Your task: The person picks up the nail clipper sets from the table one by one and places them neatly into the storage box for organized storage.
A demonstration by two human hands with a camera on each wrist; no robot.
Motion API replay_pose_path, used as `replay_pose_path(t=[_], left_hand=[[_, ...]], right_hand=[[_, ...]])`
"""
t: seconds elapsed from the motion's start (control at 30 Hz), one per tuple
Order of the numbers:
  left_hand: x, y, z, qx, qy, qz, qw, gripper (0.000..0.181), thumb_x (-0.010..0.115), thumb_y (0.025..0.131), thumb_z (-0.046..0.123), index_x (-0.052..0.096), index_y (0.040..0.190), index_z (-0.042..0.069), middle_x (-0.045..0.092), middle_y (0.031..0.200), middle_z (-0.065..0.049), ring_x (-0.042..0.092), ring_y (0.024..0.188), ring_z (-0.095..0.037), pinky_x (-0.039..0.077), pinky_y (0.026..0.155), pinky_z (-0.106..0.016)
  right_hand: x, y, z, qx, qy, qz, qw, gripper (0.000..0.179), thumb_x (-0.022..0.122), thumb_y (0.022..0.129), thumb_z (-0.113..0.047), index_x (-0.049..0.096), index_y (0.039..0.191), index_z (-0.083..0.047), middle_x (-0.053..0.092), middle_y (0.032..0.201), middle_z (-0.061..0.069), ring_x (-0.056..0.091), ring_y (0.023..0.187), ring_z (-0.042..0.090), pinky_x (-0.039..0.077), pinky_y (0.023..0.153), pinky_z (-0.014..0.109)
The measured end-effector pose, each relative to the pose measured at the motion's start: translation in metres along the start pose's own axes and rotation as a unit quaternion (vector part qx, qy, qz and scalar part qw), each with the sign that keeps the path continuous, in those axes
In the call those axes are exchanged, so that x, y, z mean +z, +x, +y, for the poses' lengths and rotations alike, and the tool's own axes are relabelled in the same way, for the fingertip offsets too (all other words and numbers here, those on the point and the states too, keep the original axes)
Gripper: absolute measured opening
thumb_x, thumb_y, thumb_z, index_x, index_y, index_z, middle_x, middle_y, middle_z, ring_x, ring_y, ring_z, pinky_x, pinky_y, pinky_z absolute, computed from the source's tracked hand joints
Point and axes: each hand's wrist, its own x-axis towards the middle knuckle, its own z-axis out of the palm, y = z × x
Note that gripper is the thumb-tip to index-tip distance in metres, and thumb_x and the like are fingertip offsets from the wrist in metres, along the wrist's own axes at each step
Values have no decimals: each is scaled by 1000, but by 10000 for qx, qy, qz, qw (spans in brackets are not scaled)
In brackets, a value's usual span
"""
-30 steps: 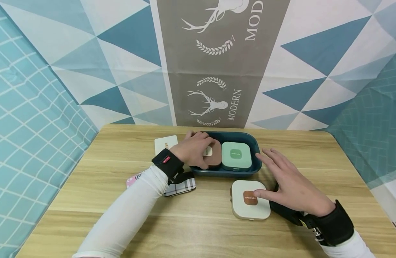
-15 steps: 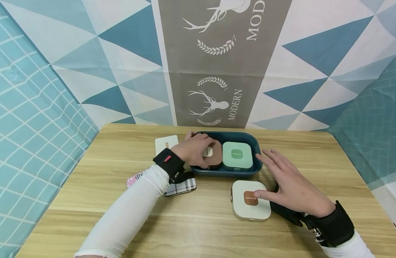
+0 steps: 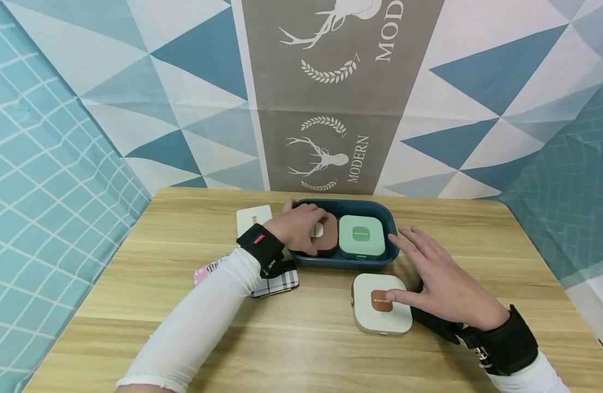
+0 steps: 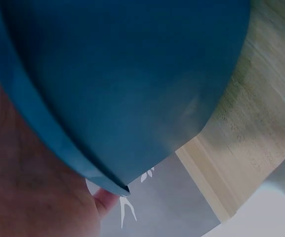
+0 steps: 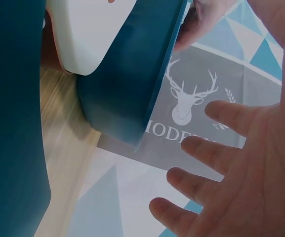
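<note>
In the head view a dark blue oval tray (image 3: 370,263) holds a brown manicure case (image 3: 330,240) and a mint green manicure case (image 3: 362,234). My left hand (image 3: 298,226) reaches over the tray's left end and grips the brown case, thumb on its near side. The left wrist view shows the tray's wall (image 4: 127,89) beside the palm. My right hand (image 3: 443,284) is spread beside the tray's right end, holding nothing; its straight fingers (image 5: 216,153) show in the right wrist view. Below its thumb lies a cream manicure case (image 3: 380,322) with a brown label.
A flat white item (image 3: 252,218) with gold lettering lies left of the tray. Nearer, a plaid case (image 3: 279,284) and a pink item (image 3: 201,274) are partly hidden by the left arm. A dark blue surface (image 5: 14,118) fills the right wrist view's left edge.
Both hands keep their places, and the cases have not moved. Only the left wrist and forearm shift slightly to the right.
</note>
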Motion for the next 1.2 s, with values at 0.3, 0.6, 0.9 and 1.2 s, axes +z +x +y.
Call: replay_pose_path(t=[0.3, 0.6, 0.9, 1.2], left_hand=[[-1, 1, 2, 51, 45, 1, 10000, 80, 90, 82, 38, 54, 151, 19, 58, 144, 0, 52, 133, -20, 23, 118, -59], [-3, 2, 5, 2, 5, 96, 10000, 77, 88, 79, 41, 56, 146, 19, 56, 134, -1, 49, 129, -24, 26, 114, -53], [-2, 4, 5, 14, 43, 101, 9999, 74, 89, 78, 37, 56, 142, 21, 56, 132, 0, 51, 125, -23, 26, 114, -54], [0, 6, 5, -49, 176, -51, 9998, 74, 91, 81, 41, 55, 143, 22, 58, 137, 1, 53, 127, -20, 23, 116, -55]], right_hand=[[-1, 1, -2, 60, -14, -103, 9999, 108, 76, 86, -71, 29, 169, -21, 24, 173, 16, 15, 160, 43, 28, 113, 78], [-1, 0, -2, 65, 3, -73, 10000, 108, 76, 85, -72, 29, 169, -21, 24, 173, 15, 14, 160, 41, 28, 113, 78], [-1, 0, -1, 20, -13, -25, 10000, 108, 77, 86, -71, 29, 169, -21, 25, 172, 15, 17, 159, 44, 29, 113, 77], [-1, 1, -1, 46, 4, -58, 10000, 107, 77, 86, -71, 30, 169, -20, 24, 172, 15, 16, 159, 44, 29, 113, 77]])
